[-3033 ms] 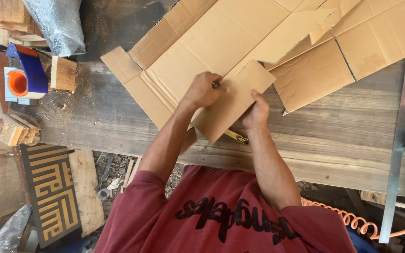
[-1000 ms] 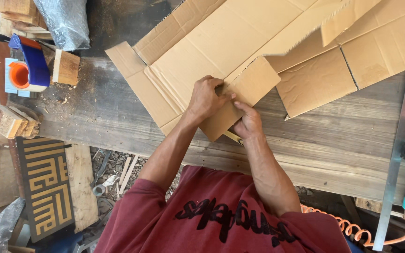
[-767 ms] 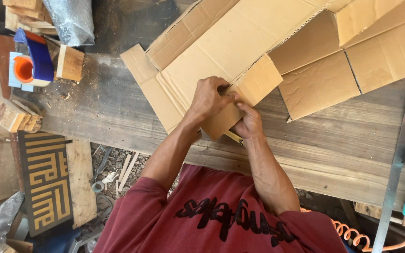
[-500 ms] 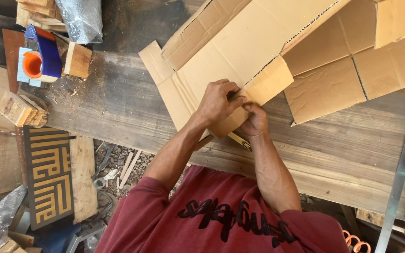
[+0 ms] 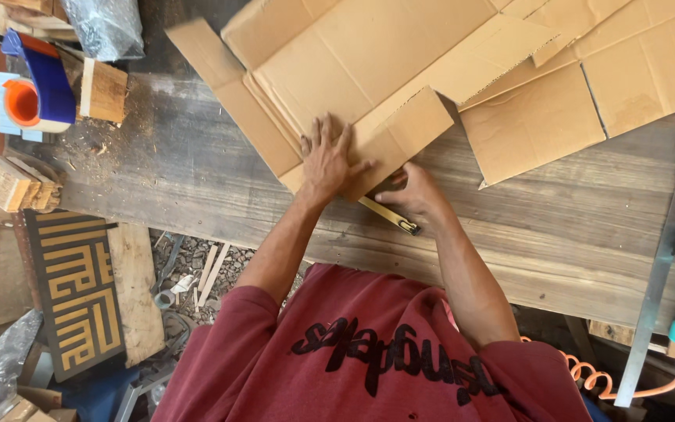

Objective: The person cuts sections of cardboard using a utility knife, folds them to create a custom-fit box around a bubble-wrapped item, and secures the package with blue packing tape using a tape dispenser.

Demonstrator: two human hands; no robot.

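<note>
Two bare hands at work on a folded cardboard flap (image 5: 400, 141) near the front edge of a worn plank desk (image 5: 556, 234). Left hand (image 5: 328, 160) laid flat, fingers (image 5: 323, 134) spread wide, pressing the flap down along its fold. Right hand (image 5: 416, 195) curled, fingers narrow, closed around a slim yellow-and-black tool (image 5: 388, 215), probably a utility knife, held low against the desk just beside the flap's near edge. Flap joined to a large flattened corrugated carton (image 5: 369, 55) spread across the far side of the desk; a second cut sheet (image 5: 541, 125) lying just to the right, overlapping it.

Judged light, stiff across the flutes yet easily creased along scored lines, prone to sliding on the dusty wood; best pinned with an open palm near the fold, or pinched at a free edge. Flap partly under the left palm, touching it, and just beyond the right fingertips. Sawdust, wood offcuts (image 5: 9, 184) and a blue-and-orange object (image 5: 37, 98) well apart at far left.
</note>
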